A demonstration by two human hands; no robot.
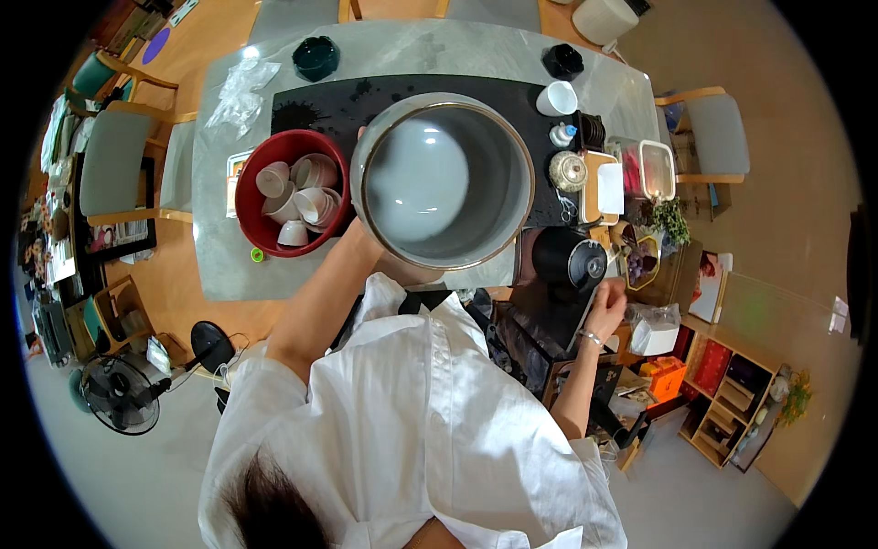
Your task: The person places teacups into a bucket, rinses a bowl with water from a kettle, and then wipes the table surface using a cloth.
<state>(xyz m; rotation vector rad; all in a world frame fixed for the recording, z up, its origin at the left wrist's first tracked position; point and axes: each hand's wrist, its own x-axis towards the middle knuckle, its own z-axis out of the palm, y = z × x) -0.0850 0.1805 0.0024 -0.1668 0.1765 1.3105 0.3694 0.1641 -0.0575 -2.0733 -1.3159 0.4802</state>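
My left hand (363, 237) holds a large pale grey ceramic pot (418, 178) with a brown rim, tilted so its glossy inside faces me. Most of that hand is hidden behind the pot's left side. Just left of it, a red plastic basin (247, 206) holds several white cups (315, 171), some nested. My right hand (607, 305), fingers curled, is at the edge of a dark glossy surface (549, 302), below a black cylindrical appliance (569, 257). Whether the fingers grip that edge is unclear.
On the grey stone table (446, 48) lies a wet black mat (322, 103). A small teapot (568, 170), a white cup (556, 99) and a lidded plastic container (655, 170) stand right. Crumpled clear plastic (240, 96) lies left. A floor fan (120, 394) stands behind left.
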